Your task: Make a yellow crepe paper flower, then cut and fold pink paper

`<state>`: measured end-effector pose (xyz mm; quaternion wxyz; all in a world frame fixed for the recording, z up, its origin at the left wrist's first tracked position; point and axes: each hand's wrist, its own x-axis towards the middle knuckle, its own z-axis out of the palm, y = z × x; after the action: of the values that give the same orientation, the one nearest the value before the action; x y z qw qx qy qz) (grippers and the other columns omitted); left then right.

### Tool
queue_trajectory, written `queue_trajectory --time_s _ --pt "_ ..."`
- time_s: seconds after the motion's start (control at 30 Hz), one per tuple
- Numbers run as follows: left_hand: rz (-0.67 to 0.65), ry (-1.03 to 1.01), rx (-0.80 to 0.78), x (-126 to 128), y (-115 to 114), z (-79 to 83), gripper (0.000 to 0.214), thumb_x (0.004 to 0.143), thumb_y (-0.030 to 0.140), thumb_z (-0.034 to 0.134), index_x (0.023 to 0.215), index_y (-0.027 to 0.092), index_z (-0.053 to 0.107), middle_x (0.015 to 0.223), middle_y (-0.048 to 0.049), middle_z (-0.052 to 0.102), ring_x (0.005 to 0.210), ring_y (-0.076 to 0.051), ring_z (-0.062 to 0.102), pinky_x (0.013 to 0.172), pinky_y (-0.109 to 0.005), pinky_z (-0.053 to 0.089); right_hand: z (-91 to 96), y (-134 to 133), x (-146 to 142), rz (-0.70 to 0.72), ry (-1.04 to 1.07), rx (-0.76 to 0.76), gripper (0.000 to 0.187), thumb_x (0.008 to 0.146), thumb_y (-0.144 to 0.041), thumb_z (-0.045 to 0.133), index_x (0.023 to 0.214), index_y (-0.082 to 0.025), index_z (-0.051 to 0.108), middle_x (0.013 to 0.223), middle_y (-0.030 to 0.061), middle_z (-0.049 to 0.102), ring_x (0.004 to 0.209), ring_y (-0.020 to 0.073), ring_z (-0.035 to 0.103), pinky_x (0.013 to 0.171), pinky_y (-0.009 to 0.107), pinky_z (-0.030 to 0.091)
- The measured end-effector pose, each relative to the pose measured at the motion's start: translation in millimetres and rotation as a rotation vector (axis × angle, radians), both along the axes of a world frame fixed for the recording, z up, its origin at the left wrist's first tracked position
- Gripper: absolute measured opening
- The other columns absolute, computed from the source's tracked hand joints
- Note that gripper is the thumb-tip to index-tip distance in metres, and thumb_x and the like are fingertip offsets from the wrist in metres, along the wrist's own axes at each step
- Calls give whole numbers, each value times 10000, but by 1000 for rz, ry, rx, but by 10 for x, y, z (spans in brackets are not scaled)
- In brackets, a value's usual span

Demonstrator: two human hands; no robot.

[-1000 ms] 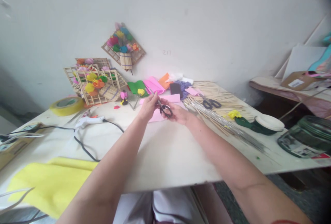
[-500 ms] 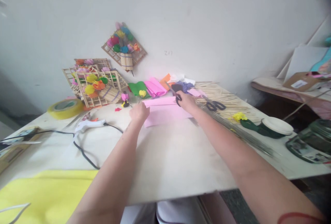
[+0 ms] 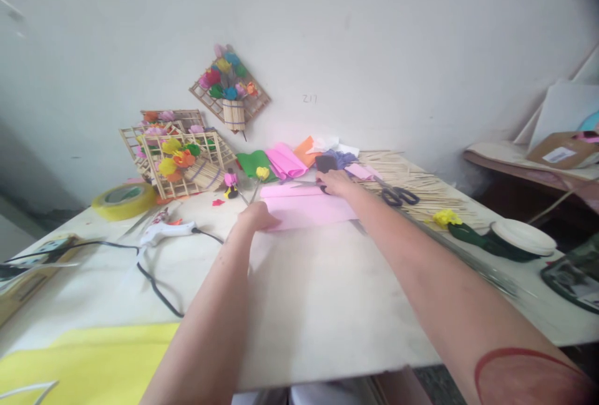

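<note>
Right hand, fingers bent over the black handle of the scissors; working remotely, I cannot tell how tightly they close, if at all. Left hand curled at the near left corner of the pink paper; pinch or press, I cannot tell, though I judge it steadies the sheet. Paper lies flat on the table between both hands, thin, matte-looking, its far edge folded or rolled into a strip. Scissors at or just beyond that edge, blades pointing left, presumably so the sheet lies free. To the right: pale straight sticks, loosely spread. To the left: white glue gun, smooth-looking, black cord
</note>
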<state>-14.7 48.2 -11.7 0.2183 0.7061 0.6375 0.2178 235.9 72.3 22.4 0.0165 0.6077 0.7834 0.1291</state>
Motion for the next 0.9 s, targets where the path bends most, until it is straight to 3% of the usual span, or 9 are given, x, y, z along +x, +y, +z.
queue_trajectory --time_s 0.1,0.23,0.53,0.73,0.9 --pt "-17 153 -107 29 -1 21 164 469 322 678 457 200 571 374 -32 521 541 -200 592 596 -273 451 -32 10 29 28 3 32 348 741 -223 488 1087 -244 513 954 111 607 829 230 580 631 277 356" --pt "-13 167 -198 79 -42 78 70 483 226 641 496 181 589 410 -50 557 533 -221 595 602 -324 454 -44 48 22 34 -4 -23 384 730 -259 508 1113 -235 499 957 112 603 821 228 577 641 274 357" --pt "17 240 -41 152 -152 132 151 522 160 548 634 203 640 672 -105 659 811 -265 613 682 -337 453 -90 132 -54 121 -45 -18 361 721 -210 517 1080 -242 523 964 91 604 868 228 569 677 279 361" --pt "-16 -16 -100 144 -110 82 92 495 97 544 494 183 577 433 -54 563 510 -239 601 582 -362 473 63 55 -45 105 -38 85 375 718 -250 523 1093 -248 527 980 107 591 860 248 566 679 298 370" --pt "4 -171 -138 95 -4 47 93 482 93 571 536 169 571 446 -38 553 470 -225 587 496 -331 478 338 -21 62 41 75 117 377 704 -276 541 1080 -243 549 988 93 608 870 250 554 710 330 379"
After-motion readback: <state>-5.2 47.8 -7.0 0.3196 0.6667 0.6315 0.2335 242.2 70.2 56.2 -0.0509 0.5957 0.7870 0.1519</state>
